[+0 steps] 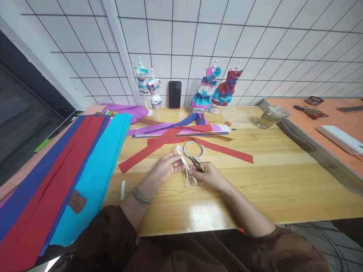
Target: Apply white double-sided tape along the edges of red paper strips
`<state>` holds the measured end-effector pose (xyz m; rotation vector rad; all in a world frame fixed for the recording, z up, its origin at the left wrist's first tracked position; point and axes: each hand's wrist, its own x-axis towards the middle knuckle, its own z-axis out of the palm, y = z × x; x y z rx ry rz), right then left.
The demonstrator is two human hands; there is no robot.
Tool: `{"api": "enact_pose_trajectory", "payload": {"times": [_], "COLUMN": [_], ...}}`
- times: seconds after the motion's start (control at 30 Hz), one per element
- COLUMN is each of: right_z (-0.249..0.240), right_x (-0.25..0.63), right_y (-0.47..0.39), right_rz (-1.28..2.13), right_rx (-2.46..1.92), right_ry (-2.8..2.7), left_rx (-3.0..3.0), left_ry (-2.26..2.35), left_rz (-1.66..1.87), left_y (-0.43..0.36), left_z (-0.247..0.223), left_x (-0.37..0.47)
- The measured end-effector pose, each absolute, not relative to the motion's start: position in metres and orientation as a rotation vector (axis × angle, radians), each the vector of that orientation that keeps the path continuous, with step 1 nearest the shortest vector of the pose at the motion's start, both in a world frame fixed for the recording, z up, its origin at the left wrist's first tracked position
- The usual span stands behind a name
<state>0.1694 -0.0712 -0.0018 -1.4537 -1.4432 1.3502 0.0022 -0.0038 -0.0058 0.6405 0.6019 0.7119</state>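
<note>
left hand (170, 166) pinches a white strip (183, 160) between thumb and fingers; right hand (211, 174) is closed round small scissors (198, 165), its fingertips by the strip's lower part, can't tell if they grip it too. strip is between the hands over the table (283, 181), lower end looped, just on the near side of the tape roll (202, 149).

risks, my guess: blades are near the left fingers, so a slip might nick them. slack loop could twist, or drift between the blades and get cut in the wrong spot, from too little tension. if it's sticky, it may cling to itself or the fingers.

counts: one tape roll, one pair of scissors, one short white piece (123, 190) lying left, four small dress forms (206, 92), two on each side of one phone (175, 94), one cup (273, 116). red strips (232, 150): at least two, overlap hides the exact number.
</note>
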Motion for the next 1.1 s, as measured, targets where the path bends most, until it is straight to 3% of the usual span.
{"api": "enact_pose_trajectory", "payload": {"times": [0.47,0.87,1.1], "right_z": [0.006,0.004,0.017], "right_x": [0.179,0.184,0.172], "right_y": [-0.071,-0.069,-0.079], "right_rz": [1.295,0.939,1.302], "right_rx": [-1.487,-1.568,-1.401], "right_ry": [-1.436,-1.518,-1.561], "left_rx": [0.721,0.813,0.942], "left_ry": [0.712,0.798,0.936], "left_rz": [0.743,0.778,0.831], "left_y": [-0.004,-0.003,-0.002], "left_z": [-0.006,-0.004,-0.006], "left_x": [0.001,0.002,0.005]}}
